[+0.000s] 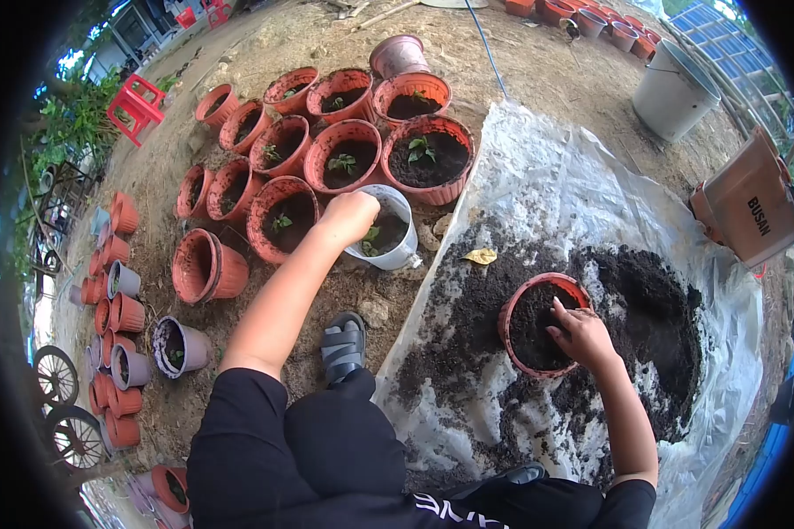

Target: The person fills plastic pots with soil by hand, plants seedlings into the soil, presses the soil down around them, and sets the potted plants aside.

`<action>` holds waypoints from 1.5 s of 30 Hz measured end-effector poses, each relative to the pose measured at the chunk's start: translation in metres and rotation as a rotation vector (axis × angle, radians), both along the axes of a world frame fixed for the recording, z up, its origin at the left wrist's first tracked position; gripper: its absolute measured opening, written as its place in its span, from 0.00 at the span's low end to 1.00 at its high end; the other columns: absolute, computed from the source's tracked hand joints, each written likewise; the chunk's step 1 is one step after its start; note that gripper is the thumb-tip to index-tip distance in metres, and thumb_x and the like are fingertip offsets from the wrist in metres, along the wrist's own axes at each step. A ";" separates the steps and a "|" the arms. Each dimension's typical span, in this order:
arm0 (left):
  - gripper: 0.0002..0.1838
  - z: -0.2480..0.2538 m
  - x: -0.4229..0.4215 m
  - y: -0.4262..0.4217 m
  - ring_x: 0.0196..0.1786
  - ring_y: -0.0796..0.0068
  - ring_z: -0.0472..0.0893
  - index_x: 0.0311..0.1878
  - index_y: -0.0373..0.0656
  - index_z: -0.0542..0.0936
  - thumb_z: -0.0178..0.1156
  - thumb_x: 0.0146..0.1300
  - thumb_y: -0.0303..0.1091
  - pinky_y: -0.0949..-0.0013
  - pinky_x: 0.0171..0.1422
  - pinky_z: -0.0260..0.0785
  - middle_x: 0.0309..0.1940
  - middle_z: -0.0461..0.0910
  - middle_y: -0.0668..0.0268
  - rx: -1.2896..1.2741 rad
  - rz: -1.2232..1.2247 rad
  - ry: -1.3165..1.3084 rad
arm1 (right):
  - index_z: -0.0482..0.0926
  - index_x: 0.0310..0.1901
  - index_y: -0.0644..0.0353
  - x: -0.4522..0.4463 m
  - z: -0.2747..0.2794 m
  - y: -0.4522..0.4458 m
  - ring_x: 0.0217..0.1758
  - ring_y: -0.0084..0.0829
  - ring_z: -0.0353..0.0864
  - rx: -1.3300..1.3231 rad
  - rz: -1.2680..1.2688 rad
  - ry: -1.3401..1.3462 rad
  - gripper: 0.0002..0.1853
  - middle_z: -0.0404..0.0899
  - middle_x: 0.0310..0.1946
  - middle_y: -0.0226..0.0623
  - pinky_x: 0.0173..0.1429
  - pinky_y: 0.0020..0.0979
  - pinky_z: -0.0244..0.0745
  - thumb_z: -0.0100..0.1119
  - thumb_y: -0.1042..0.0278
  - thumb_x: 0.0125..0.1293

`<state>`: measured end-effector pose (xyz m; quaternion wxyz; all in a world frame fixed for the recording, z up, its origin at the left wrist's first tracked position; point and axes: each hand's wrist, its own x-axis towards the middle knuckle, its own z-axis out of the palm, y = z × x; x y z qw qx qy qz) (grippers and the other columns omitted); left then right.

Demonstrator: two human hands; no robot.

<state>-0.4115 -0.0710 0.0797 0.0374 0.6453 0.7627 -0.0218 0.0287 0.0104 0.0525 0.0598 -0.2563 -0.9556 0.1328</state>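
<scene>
My left hand (351,217) is closed at the left rim of a white plastic pot (400,250); its fingertips are hidden. A small green seedling (370,240) grows in dark soil inside that pot. Over on the plastic sheet, my right hand (582,333) has its fingers apart, the tips at the dark soil (534,331) in a terracotta-coloured pot (506,330). No plant shows in this pot.
Several terracotta-coloured pots (342,157) with seedlings stand ahead of my left hand. Stacked empty pots (229,271) are at left. Loose soil (648,309) lies on the clear plastic sheet (538,159). A grey bucket (675,97) and a brown container (750,203) stand right.
</scene>
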 end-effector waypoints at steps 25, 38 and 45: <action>0.06 0.103 0.151 0.006 0.35 0.71 0.79 0.33 0.36 0.81 0.62 0.50 0.23 0.71 0.41 0.68 0.30 0.81 0.61 0.073 -0.559 -0.883 | 0.71 0.54 0.53 -0.052 0.064 -0.010 0.54 0.38 0.73 -0.069 0.137 0.509 0.23 0.71 0.53 0.37 0.54 0.38 0.70 0.60 0.70 0.53; 0.13 0.090 0.193 0.040 0.48 0.68 0.75 0.39 0.38 0.78 0.65 0.51 0.31 0.68 0.52 0.66 0.45 0.76 0.56 -0.128 -0.540 -1.003 | 0.80 0.38 0.57 -0.014 0.048 -0.009 0.34 0.31 0.79 -0.279 0.005 0.573 0.10 0.80 0.29 0.35 0.47 0.35 0.71 0.64 0.69 0.53; 0.34 0.058 0.227 0.026 0.59 0.56 0.68 0.58 0.42 0.67 0.67 0.48 0.43 0.59 0.62 0.59 0.56 0.69 0.54 0.272 -0.803 -0.638 | 0.79 0.39 0.64 -0.021 0.047 -0.016 0.32 0.32 0.81 -0.694 -0.211 0.603 0.11 0.80 0.29 0.41 0.38 0.29 0.74 0.62 0.69 0.55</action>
